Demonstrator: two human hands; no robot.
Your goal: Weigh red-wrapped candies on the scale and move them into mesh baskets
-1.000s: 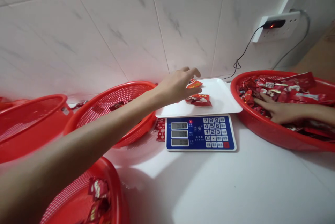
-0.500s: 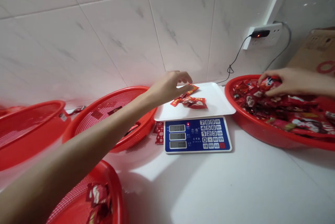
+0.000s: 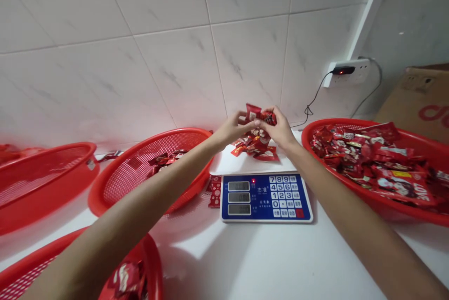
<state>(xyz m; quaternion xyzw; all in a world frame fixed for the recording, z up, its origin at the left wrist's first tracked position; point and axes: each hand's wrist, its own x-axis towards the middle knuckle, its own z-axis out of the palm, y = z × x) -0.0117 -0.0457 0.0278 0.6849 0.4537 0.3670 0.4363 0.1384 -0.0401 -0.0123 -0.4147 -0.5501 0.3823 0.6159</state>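
Note:
Above the white tray of the digital scale, my two hands are close together. My left hand has its fingers closed around a red wrapped candy. My right hand curls around more red wrapped candies, partly hidden by its fingers. Below them, several red wrapped candies lie heaped on the tray. The scale has a blue keypad panel and three small displays, whose digits are too faint to read.
A red basket full of wrapped candies stands right. Red baskets with candies sit left and front left; another is far left. A red packet lies beside the scale. Behind are a power socket and cardboard box.
My right hand has come from the right basket to the scale with candies. My left hand now grips a candy above the tray. More candies lie on the tray.

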